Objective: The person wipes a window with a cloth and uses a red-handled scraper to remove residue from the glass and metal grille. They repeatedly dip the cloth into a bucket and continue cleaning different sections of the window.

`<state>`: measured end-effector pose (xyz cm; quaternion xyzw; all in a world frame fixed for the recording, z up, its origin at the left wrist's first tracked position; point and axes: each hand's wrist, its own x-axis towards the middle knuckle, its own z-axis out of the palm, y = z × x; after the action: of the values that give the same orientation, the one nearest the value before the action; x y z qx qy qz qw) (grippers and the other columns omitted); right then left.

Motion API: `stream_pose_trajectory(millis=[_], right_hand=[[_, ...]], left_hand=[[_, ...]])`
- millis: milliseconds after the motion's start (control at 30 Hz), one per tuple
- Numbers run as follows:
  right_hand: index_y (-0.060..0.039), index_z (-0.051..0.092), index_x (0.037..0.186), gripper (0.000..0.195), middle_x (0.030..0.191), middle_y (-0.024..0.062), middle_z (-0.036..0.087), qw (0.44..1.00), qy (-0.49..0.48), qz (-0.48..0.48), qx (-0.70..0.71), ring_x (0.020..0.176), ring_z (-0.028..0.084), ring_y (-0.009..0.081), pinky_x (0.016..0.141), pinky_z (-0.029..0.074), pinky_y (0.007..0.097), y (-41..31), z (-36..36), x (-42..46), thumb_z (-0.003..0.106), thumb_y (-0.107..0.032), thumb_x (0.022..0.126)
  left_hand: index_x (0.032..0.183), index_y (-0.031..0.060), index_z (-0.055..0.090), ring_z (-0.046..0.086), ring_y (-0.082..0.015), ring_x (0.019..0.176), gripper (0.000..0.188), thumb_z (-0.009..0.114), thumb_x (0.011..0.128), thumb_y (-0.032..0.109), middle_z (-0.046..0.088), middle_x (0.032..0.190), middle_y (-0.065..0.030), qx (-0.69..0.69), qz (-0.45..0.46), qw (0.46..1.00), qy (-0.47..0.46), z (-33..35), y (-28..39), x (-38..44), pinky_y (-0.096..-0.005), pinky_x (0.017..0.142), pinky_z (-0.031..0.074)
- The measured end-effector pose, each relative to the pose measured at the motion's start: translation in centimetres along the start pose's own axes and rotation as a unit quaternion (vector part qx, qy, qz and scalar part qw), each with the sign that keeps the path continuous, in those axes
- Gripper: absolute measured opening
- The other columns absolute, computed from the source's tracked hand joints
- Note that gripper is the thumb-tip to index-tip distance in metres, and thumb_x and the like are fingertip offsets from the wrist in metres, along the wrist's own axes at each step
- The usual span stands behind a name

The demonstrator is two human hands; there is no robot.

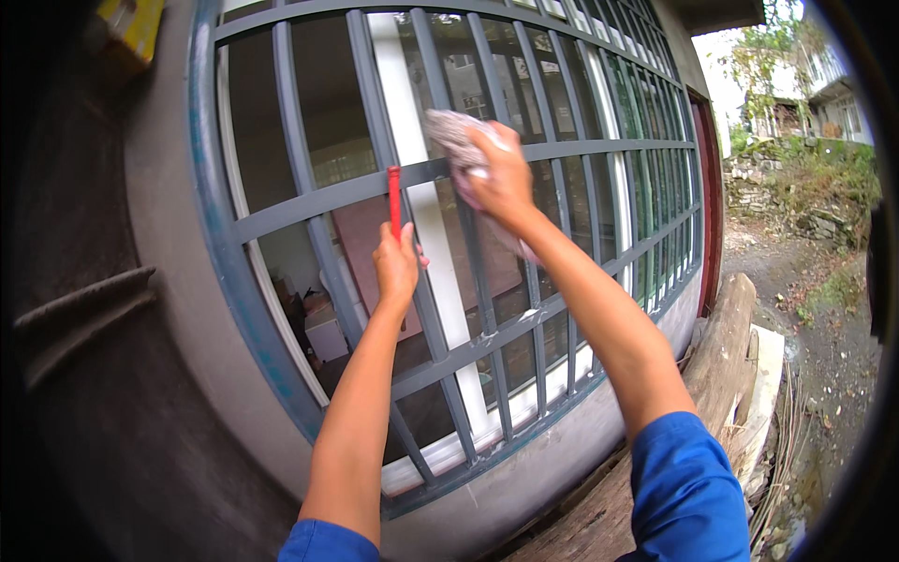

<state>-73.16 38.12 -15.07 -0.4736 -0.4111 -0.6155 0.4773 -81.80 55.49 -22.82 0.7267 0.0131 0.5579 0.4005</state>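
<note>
A grey metal window grille (337, 195) with upright and cross bars stands before me, over a sliding window with white frames (442, 267). My left hand (397, 270) is closed around a red stick-like handle (395, 200), held upright against the grille just below and across a cross bar; its lower part is mostly hidden by my hand. My right hand (502, 172) grips a bunched, greyish-pink cloth (455, 137), blurred, at the middle cross bar to the right of the red handle. Whether the cloth presses on the bar cannot be told.
Rough logs (723, 351) and a pale board (762, 393) lie along the foot of the wall at the right. Thin sticks and a dirt path run beyond them. A ledge-like piece (84, 305) juts out at the left. Behind the bars, a white box (326, 334) stands indoors.
</note>
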Motion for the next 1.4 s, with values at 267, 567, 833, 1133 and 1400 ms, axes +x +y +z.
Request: stream_pose_trajectory(millis=[267, 567, 833, 1133, 1400], right_hand=[[-0.0248, 0.062, 0.124, 0.072, 0.135, 0.0155, 0.046, 0.974, -0.108, -0.079, -0.184, 0.113, 0.053, 0.0382, 0.093, 0.048, 0.0455, 5.7, 1.4, 0.0, 0.079, -0.005, 0.057], [-0.0289, 0.055, 0.131, 0.061, 0.124, 0.0206, 0.051, 0.957, -0.138, 0.16, -0.199, 0.1, 0.058, 0.0472, 0.085, 0.052, 0.0499, 9.6, 1.7, 2.4, 0.073, -0.027, 0.073], [-0.0308, 0.06, 0.126, 0.062, 0.133, 0.0166, 0.047, 0.995, -0.077, -0.033, 0.057, 0.11, 0.054, 0.0415, 0.092, 0.048, 0.0442, -4.0, 7.6, 4.4, 0.064, -0.006, 0.07], [-0.0257, 0.066, 0.118, 0.061, 0.132, 0.013, 0.049, 0.978, -0.169, -0.116, -0.049, 0.114, 0.05, 0.0407, 0.091, 0.048, 0.0478, -7.9, 4.5, -7.5, 0.07, 0.001, 0.062], [-0.0185, 0.069, 0.113, 0.05, 0.129, 0.0153, 0.052, 0.921, -0.387, -0.026, 0.033, 0.114, 0.052, 0.0425, 0.095, 0.047, 0.0461, -10.3, -3.5, -26.2, 0.066, -0.003, 0.065]], left_hand=[[0.099, 0.0008, 0.049, 0.064, -0.0194, 0.049, 0.026, 0.051, 0.1, 0.026, 0.061, 0.063, -0.0092, 0.007, 0.035, 0.999, 0.0, -0.1, -0.5, -0.3, -0.0334, 0.044, 0.051], [0.1, 0.0027, 0.05, 0.06, -0.0175, 0.044, 0.021, 0.052, 0.1, 0.024, 0.057, 0.059, -0.0074, -0.013, 0.005, 1.0, 0.012, 0.8, -0.4, -0.8, -0.0331, 0.041, 0.048], [0.106, -0.0008, 0.061, 0.068, -0.0369, 0.076, 0.024, 0.056, 0.095, 0.02, 0.067, 0.081, -0.0234, 0.155, 0.122, 0.98, 0.019, -2.4, -0.3, -0.5, -0.0449, 0.07, 0.052], [0.11, -0.0055, 0.051, 0.071, -0.0264, 0.079, 0.021, 0.045, 0.102, 0.013, 0.065, 0.094, -0.0197, -0.102, -0.013, 0.991, 0.085, -15.4, 4.1, -4.7, -0.0338, 0.062, 0.062], [0.099, 0.0018, 0.058, 0.067, -0.0236, 0.076, 0.017, 0.057, 0.096, 0.018, 0.063, 0.077, -0.0133, 0.141, 0.033, 0.986, 0.078, -15.3, -4.1, -4.8, -0.0379, 0.069, 0.05]])
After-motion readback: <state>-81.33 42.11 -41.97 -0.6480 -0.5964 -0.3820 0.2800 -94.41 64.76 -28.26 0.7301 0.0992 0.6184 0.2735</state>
